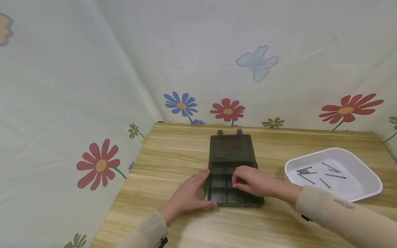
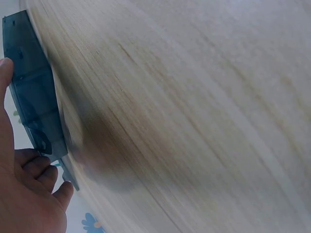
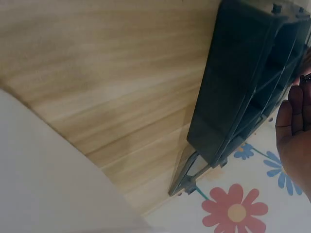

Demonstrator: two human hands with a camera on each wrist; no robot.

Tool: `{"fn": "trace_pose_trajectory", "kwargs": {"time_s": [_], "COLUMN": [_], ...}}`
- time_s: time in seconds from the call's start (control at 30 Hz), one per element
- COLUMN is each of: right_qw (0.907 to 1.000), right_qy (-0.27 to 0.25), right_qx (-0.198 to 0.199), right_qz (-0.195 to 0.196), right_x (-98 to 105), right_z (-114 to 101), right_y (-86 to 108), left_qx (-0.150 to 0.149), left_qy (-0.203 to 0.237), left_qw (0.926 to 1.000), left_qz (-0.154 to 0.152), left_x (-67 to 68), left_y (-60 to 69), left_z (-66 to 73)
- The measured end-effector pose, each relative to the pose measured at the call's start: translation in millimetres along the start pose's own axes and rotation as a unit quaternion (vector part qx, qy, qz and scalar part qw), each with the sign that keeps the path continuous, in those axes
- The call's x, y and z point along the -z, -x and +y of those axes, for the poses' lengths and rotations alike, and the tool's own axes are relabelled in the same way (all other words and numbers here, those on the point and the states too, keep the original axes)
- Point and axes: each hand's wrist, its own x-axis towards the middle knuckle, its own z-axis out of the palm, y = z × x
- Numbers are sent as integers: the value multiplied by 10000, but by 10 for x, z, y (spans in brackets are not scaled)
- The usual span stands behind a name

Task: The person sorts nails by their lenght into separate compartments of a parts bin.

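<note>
A dark, see-through compartment box (image 1: 217,197) lies on the table with its lid (image 1: 232,148) folded back. My left hand (image 1: 190,194) holds the box at its left side, the thumb on the front left corner and the fingers toward the back; the left wrist view shows the thumb and fingers at its two ends. Over the right-hand compartments, my right hand (image 1: 249,181) pinches a small thin piece, probably a screw (image 3: 305,77). Only a bit of it shows; the fingers hide the rest. The compartments' contents are hard to make out.
To the right stands a white tray (image 1: 369,175) with several loose long screws (image 1: 336,176). The wood-grain table (image 1: 173,148) meets a flower-printed cloth (image 1: 198,62) at the back and left. Two hinge-like tabs (image 1: 239,132) stick out behind the lid.
</note>
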Motion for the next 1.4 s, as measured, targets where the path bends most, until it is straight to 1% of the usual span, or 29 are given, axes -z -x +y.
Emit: {"fn": "trace_pose_trajectory", "kwargs": {"time_s": [0.13,0.23,0.37,0.47,0.63,0.83,1.07,1.27,1.4], "right_qw": [9998,9999,9999,9998,9998,9996,9984,9976,9985], "right_qy": [54,22,-14,41,148,212,255,215,113], "right_qx": [167,114,-31,-32,64,165,261,298,63], "right_qz": [107,41,-145,-175,-88,128,432,587,525], "right_x": [-49,-67,-90,-108,-130,-119,-41,107,249], "right_z": [-34,-58,-71,-68,-53,-31,23,42,42], "right_y": [20,35,55,61,63,85,154,263,368], "left_qx": [-4,-10,-14,-4,6,-13,12,-4,-27], "left_qy": [-10,-21,-25,-8,-8,-33,-38,-105,-140], "left_qw": [10000,10000,10000,10000,10000,10000,10000,9999,9999], "left_qz": [14,23,20,11,14,28,-17,-71,-73], "left_x": [3,5,6,9,7,-6,-5,1,-2], "left_y": [-1,-1,2,1,-5,-10,-3,-2,-4], "left_z": [6,10,12,13,4,-6,-1,-1,-8]}}
